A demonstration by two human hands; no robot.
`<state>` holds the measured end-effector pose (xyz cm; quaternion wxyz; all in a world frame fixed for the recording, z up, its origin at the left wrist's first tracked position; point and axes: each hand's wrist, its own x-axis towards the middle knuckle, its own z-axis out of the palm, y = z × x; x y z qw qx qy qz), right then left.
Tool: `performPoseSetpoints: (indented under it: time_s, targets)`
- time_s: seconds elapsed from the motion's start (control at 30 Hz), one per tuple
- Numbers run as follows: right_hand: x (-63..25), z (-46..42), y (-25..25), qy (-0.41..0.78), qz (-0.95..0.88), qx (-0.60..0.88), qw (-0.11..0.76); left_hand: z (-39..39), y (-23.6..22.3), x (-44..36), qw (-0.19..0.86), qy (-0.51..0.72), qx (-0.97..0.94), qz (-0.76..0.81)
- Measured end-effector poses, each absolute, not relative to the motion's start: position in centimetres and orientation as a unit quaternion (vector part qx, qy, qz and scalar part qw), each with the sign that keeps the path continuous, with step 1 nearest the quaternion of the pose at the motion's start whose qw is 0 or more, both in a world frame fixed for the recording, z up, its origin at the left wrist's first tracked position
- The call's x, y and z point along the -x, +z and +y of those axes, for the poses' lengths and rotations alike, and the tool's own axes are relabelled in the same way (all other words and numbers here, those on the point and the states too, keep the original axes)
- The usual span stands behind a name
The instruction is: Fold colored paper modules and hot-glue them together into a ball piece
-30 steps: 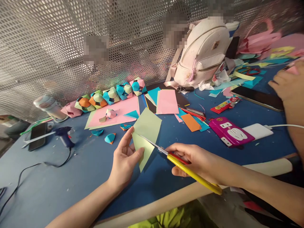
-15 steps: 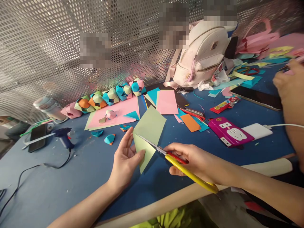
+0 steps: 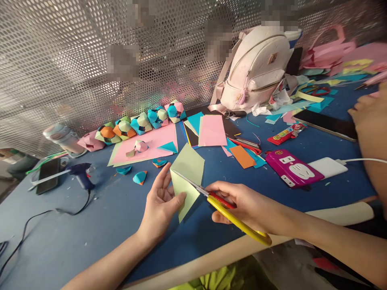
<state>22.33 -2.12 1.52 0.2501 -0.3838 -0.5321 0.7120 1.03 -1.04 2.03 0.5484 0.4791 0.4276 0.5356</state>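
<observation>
Between thumb and fingers, my left hand (image 3: 163, 201) pinches a pale green sheet of paper (image 3: 190, 163) above the blue table. My right hand (image 3: 238, 201) grips scissors (image 3: 238, 223) with one yellow and one red handle. The scissor blades lie across the paper, their tips near its left edge close to my left fingers. How far the paper is cut through I cannot tell. Beyond my left hand lie small folded blue-and-orange paper pieces (image 3: 140, 177). A pink sheet (image 3: 212, 130) and an orange slip (image 3: 242, 156) lie past the scissors.
A row of folded paper balls (image 3: 140, 123) stands along the perforated screen. A glue gun (image 3: 81, 175) with its cord is at left, near a phone (image 3: 48, 177). On the right are a purple power strip (image 3: 293, 167), a backpack (image 3: 256, 72) and another person's hand (image 3: 367, 108).
The far part of the green paper has tipped lower and narrowed in view. My right hand and the scissors have shifted slightly left. The other person's hand at right has moved.
</observation>
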Motion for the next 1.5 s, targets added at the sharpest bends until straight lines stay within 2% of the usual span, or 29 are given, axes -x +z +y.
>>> performPoseSetpoints:
  time_s: [0.2, 0.6, 0.73, 0.87, 1.0, 1.07, 1.13, 1.3, 1.4, 1.5]
  targets:
    - [-22.1, -1.9, 2.5, 0.686, -0.558, 0.399, 0.242, -1.0, 1.8, -1.0, 0.564, 0.545, -0.456, 0.420]
    - [-21.8, -1.9, 2.4, 0.718, -0.524, 0.377, 0.261, -1.1, 1.7, -0.8, 0.577, 0.527, -0.454, 0.428]
    - [-22.2, -1.8, 2.3, 0.688, -0.551, 0.394, 0.260, -0.9, 1.7, -0.8, 0.594, 0.508, -0.444, 0.438]
    - [-22.9, -1.4, 2.9, 0.573, -0.632, 0.465, 0.236, 0.2, 2.0, -0.4, 0.572, 0.520, -0.418, 0.477]
    - [-24.2, 0.3, 2.4, 0.289, -0.744, 0.569, 0.197, 1.4, 2.6, 0.0, 0.583, 0.512, -0.375, 0.507]
    - [-25.1, 1.4, 1.7, 0.142, -0.774, 0.599, 0.148, 1.7, 2.9, 0.1, 0.603, 0.506, -0.340, 0.514]
    - [-25.8, 2.3, 1.1, 0.057, -0.789, 0.605, 0.091, 1.9, 3.1, 0.2, 0.623, 0.501, -0.314, 0.511]
    - [-25.7, 2.6, 2.1, -0.020, -0.812, 0.583, -0.025, 2.3, 3.1, 1.1, 0.586, 0.455, -0.419, 0.523]
    - [-24.7, 2.4, 3.5, -0.031, -0.808, 0.581, -0.089, 3.1, 3.2, 2.3, 0.498, 0.382, -0.540, 0.561]
    - [-24.2, 2.5, 4.4, -0.026, -0.804, 0.581, -0.124, 4.3, 3.3, 4.1, 0.356, 0.270, -0.671, 0.591]
